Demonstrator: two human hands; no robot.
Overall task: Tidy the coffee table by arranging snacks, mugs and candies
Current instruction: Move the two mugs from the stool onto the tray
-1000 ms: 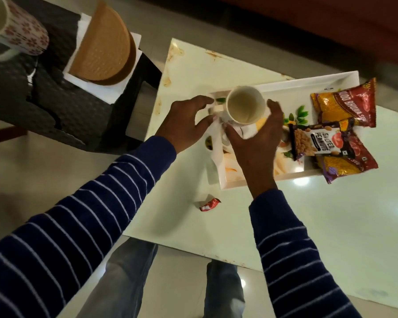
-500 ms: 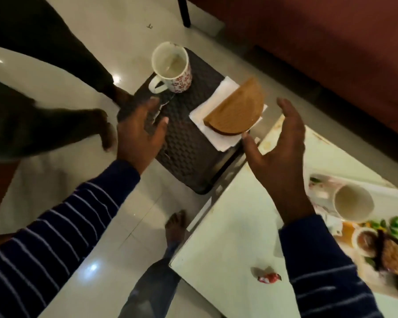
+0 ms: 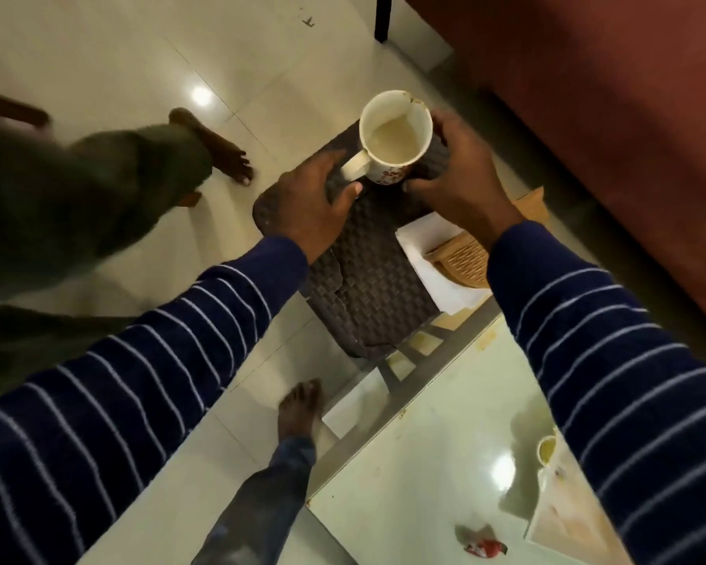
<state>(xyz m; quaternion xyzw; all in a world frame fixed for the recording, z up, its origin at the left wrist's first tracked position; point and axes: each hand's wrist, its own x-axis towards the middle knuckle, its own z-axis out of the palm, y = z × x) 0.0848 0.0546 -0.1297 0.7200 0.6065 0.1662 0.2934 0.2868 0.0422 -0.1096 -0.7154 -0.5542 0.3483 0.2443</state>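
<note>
A white mug with red flowers (image 3: 396,134) stands on a dark woven stool (image 3: 367,287), with a little milky drink in it. My left hand (image 3: 310,201) pinches the mug's handle between thumb and fingers. My right hand (image 3: 461,177) wraps around the mug's right side, thumb at its base. On the white coffee table (image 3: 424,462) at the lower right lies a red wrapped candy (image 3: 484,546). Beside it, a tray (image 3: 563,524) carries a second mug (image 3: 547,450), both mostly hidden by my right sleeve.
A round woven mat (image 3: 465,258) on a white napkin (image 3: 437,283) lies on the stool's right part. Another person's leg and bare foot (image 3: 229,152) are on the floor to the left. My own foot (image 3: 300,405) is below the stool. A red sofa (image 3: 587,95) fills the upper right.
Both hands left the mug on the tray, crossed to the stool and closed around the floral mug. My view swung left, away from the tray.
</note>
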